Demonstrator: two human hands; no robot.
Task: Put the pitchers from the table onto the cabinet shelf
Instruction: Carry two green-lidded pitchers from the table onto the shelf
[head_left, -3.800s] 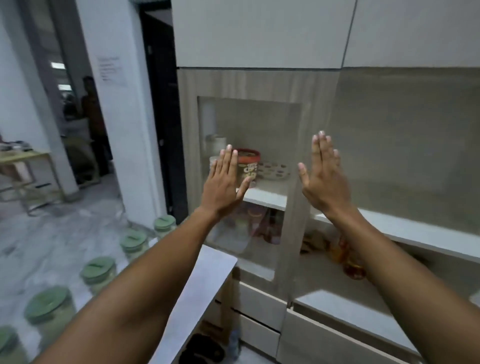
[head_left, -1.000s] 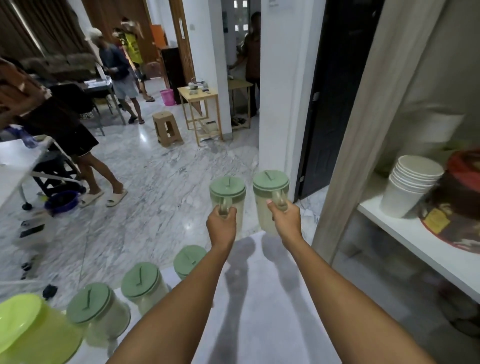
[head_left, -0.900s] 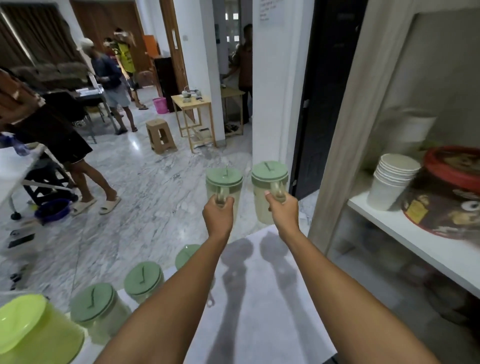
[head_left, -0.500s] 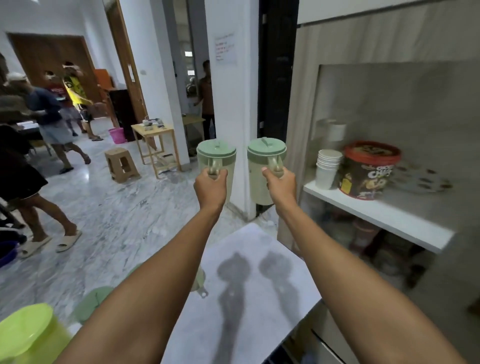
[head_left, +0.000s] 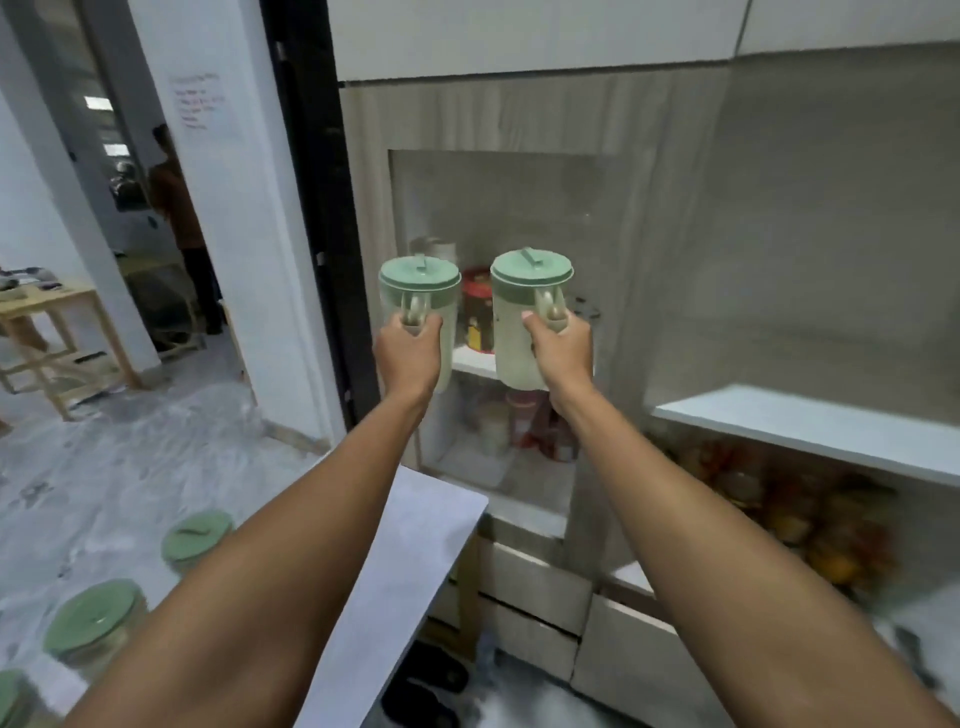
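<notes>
Two pitchers are held up in the air in front of the cabinet, one in each hand. The left pitcher is gripped by its handle in the left hand, with the fingers curled tight around it. The right pitcher is gripped the same way in the right hand. Both pitchers are kept upright, with their green lids on top and their long sides running up and down. They are side by side, near each other but not touching. The white shelf is seen just behind and below them, past the knuckles, so the pitchers probably have to be pushed forward, away from the body, and then set down. A red tub is already standing on that shelf, seen in the gap between the two pitchers, so room there looks tight. It cannot be told for sure whether this part of the cabinet is open or shut behind glass. A second shelf is seen well off to the right, and it looks bare and wide; the right hand is nearer to it. The edge of the table is low under the arms, and more pitchers are waiting down on the left.
</notes>
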